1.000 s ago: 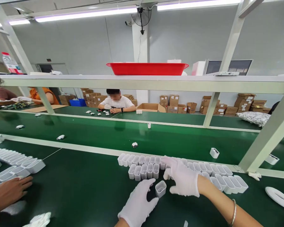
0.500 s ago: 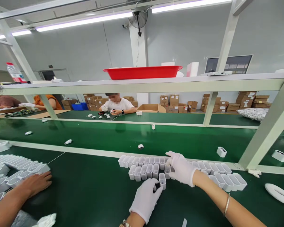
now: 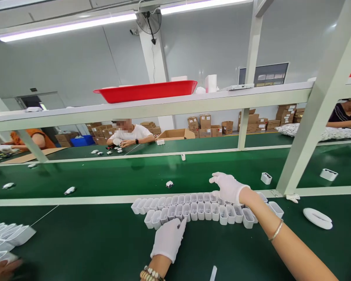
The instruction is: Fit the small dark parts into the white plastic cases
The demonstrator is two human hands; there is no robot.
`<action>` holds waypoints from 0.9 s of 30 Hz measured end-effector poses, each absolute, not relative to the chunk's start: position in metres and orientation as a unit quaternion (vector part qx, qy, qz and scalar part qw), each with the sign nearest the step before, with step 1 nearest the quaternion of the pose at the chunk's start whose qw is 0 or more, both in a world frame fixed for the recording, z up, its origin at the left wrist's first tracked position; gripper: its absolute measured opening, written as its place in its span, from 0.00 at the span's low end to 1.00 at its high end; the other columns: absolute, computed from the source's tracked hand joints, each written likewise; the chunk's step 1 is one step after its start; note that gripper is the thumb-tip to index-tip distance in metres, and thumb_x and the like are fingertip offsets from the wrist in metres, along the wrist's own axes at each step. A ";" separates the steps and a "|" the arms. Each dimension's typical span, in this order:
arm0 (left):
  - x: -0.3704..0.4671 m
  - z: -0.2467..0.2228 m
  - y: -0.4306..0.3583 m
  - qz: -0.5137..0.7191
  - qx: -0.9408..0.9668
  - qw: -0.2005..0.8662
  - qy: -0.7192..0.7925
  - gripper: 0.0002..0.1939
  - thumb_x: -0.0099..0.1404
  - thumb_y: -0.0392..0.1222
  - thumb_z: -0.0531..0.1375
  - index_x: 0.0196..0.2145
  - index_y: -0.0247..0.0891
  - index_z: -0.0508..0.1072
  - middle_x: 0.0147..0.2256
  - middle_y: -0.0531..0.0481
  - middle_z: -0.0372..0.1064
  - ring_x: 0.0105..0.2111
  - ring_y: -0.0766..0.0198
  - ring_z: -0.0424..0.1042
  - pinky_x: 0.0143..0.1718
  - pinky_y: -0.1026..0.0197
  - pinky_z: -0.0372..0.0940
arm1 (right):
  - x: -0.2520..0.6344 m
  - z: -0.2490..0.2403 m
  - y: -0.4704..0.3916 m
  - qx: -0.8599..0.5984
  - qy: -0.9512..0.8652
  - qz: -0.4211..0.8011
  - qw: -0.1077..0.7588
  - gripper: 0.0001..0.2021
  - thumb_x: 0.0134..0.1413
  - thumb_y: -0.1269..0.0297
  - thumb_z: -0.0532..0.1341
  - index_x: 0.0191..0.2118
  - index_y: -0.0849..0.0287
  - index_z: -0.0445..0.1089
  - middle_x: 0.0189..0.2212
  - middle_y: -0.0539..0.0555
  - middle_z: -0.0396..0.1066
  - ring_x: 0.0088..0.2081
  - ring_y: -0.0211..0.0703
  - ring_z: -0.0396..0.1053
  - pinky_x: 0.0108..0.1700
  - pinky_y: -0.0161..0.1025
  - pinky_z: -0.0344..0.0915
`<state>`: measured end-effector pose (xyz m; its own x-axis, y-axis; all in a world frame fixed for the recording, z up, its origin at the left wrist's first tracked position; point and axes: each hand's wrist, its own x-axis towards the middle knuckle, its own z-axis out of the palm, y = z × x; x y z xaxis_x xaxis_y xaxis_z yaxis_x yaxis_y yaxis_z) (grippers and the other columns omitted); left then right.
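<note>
Two uneven rows of small white open-topped cups (image 3: pixel 208 211) stand side by side on the green work surface. Against the near edge of the front row is my left hand (image 3: pixel 169 239), in a white glove, its thumb and forefinger a little apart and nothing between them. My right hand (image 3: pixel 228 187), gloved too, hovers above the right part of the back row with its fingers spread and nothing held. Its forearm and wrist cover some cups at the right.
A pale rail (image 3: pixel 76 200) runs behind the cups, with a green belt (image 3: pixel 117 179) carrying scattered white parts. More cups (image 3: pixel 14 234) and another person's hand (image 3: pixel 4 269) are at far left. A shelf post (image 3: pixel 312 101) rises at right; a white ring-shaped piece (image 3: pixel 318 218) lies near it.
The view has turned to the right. The front row now runs unbroken to the right, where a gap was. My left hand has left the single cup it was at; my right hand has lifted off the cups.
</note>
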<state>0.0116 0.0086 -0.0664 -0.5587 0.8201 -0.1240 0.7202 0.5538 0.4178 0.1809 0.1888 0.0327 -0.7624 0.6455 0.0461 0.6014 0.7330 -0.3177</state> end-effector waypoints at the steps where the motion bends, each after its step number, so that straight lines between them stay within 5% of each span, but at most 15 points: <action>1: 0.011 -0.067 0.009 0.162 0.441 0.156 0.869 0.23 0.73 0.48 0.45 0.27 0.40 0.71 0.26 0.47 0.74 0.30 0.57 0.74 0.34 0.58 0.60 | 0.184 0.034 0.189 -0.343 -0.925 0.144 0.073 0.23 0.56 0.55 0.65 0.57 0.55 0.70 0.62 0.60 0.63 0.60 0.57 0.63 0.62 0.54 0.60; 8: 0.024 -0.070 0.006 0.169 0.455 0.188 0.854 0.23 0.71 0.50 0.45 0.22 0.42 0.65 0.23 0.49 0.71 0.28 0.55 0.73 0.35 0.56 0.63 | 0.196 0.046 0.190 -0.394 -0.906 0.152 0.037 0.22 0.54 0.62 0.64 0.56 0.55 0.72 0.62 0.60 0.65 0.58 0.59 0.67 0.55 0.49 0.68; 12: 0.049 -0.067 0.008 0.154 0.484 0.218 0.834 0.23 0.69 0.53 0.47 0.23 0.42 0.70 0.26 0.45 0.73 0.30 0.54 0.74 0.38 0.54 0.66 | 0.199 0.049 0.193 -0.401 -0.902 0.159 0.020 0.19 0.52 0.62 0.66 0.52 0.54 0.75 0.62 0.59 0.65 0.56 0.59 0.69 0.53 0.48 0.69; 21: 0.095 -0.048 -0.002 0.152 0.442 0.358 0.808 0.10 0.62 0.49 0.58 0.27 0.43 0.74 0.33 0.43 0.77 0.36 0.50 0.77 0.43 0.52 0.70 | 0.192 0.046 0.199 -0.400 -0.899 0.171 -0.057 0.22 0.63 0.48 0.57 0.53 0.60 0.69 0.44 0.58 0.75 0.41 0.45 0.74 0.46 0.48 0.72; 27: 0.085 -0.061 -0.004 0.156 0.481 0.360 0.784 0.12 0.66 0.49 0.53 0.31 0.43 0.72 0.34 0.45 0.75 0.37 0.51 0.75 0.42 0.53 0.69 | 0.192 0.044 0.197 -0.395 -0.901 0.155 -0.085 0.17 0.54 0.54 0.65 0.47 0.55 0.75 0.33 0.58 0.78 0.35 0.50 0.77 0.43 0.46 0.71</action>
<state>0.0845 -0.0042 -0.0611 -0.2790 0.8663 -0.4143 0.6414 0.4892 0.5910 0.1919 0.1975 0.0436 -0.6732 0.6864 -0.2751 0.7388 0.6397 -0.2118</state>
